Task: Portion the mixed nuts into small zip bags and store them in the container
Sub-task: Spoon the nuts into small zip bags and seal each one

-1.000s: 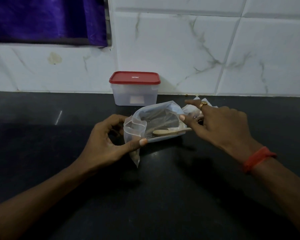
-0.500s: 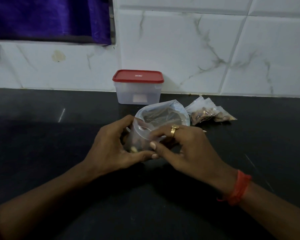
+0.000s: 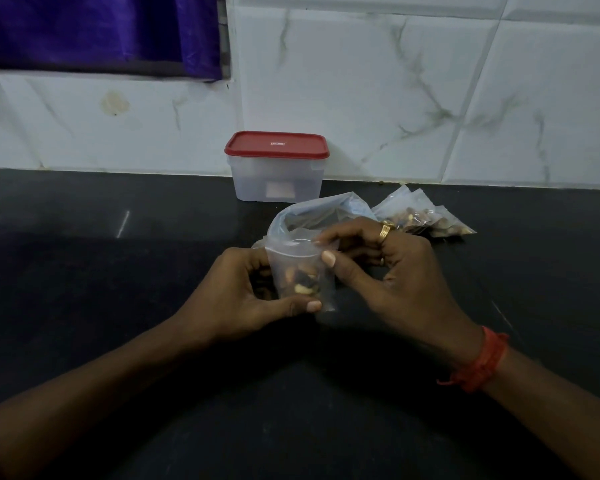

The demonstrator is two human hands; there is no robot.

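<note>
A small clear zip bag (image 3: 303, 271) with mixed nuts in its bottom is held upright over the black counter. My left hand (image 3: 253, 292) grips its lower part, thumb across the front. My right hand (image 3: 378, 268) pinches the bag's top edge between thumb and fingers. Behind them lies a larger clear plastic bag (image 3: 323, 211), its mouth open. Filled zip bags (image 3: 420, 216) of nuts lie to the right. The clear container (image 3: 276, 178) with a red lid (image 3: 276, 144) stands closed against the wall.
The black counter (image 3: 118, 271) runs to a white marble-tiled wall (image 3: 395, 88). A purple cloth (image 3: 94, 29) hangs at the upper left.
My right hand left the wooden spoon in the large bag and came to the small zip bag. It now pinches the top edge, and the bag stands more upright.
</note>
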